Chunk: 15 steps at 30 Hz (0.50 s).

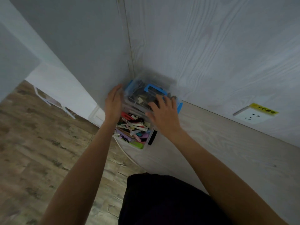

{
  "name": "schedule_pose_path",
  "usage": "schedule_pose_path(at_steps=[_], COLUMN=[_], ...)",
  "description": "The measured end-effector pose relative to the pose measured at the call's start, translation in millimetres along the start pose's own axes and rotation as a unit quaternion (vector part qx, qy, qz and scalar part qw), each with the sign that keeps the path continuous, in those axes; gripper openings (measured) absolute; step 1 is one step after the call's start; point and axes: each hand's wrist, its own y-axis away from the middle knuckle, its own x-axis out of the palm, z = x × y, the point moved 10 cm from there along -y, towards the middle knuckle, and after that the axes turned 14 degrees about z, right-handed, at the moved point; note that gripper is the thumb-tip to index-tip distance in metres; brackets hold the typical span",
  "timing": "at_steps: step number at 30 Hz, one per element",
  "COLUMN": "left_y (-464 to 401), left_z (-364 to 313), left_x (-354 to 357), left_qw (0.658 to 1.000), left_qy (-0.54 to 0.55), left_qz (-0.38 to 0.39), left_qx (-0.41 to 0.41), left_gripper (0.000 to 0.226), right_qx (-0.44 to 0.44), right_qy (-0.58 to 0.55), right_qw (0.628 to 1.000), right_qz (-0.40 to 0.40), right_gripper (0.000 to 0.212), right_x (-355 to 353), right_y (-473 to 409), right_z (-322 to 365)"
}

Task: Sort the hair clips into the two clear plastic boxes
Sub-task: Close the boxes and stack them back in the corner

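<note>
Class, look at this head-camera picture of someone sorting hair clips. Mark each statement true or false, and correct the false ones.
1. The box with the blue handle holds mostly dark clips. True.
2. The colourful hair clips lie in the box farther from the person. False: they fill the nearer box, in front of the blue-handled one.
3. The left hand lies with straight fingers against the side of the far box. True.
4. The right hand pinches a red clip. False: its fingers are spread over the lid and hold no clip.
5. A wall socket with a yellow label sits to the right of the boxes. True.
</note>
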Motion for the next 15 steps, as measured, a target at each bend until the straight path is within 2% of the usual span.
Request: schedule_pose_path(at_steps=[1, 5, 7, 10, 15], left_y=[-1, -13, -18, -23, -29], left_z=[-2, -12, -10, -4, -7], left_x=[-3, 8, 15, 14, 17], left_qw=[1.000, 0.975, 0.965, 0.962, 0.947], left_qy=[-0.014, -0.218, -0.248, -0.260, -0.308], left_qz=[0.002, 0.048, 0.080, 0.081, 0.092], left_qx=[0.002, 0.015, 0.008, -0.006, 0.014], left_gripper=[0.036, 0.032, 0.037, 0.039, 0.040], right_qx=[0.006, -0.011, -0.032, -0.033, -0.020], right_qy=[-0.011, -0.043, -0.074, -0.148, -0.049], right_qw=[1.000, 0.999, 0.997, 0.988, 0.999], right_qz=[0.019, 0.028, 0.014, 0.014, 0.010], right_gripper=[0.043, 0.044, 0.041, 0.038, 0.038], right_x=[5, 9, 5, 1, 8], right_y=[-3, -5, -4, -8, -11], right_z=[-1, -7, -11, -27, -27])
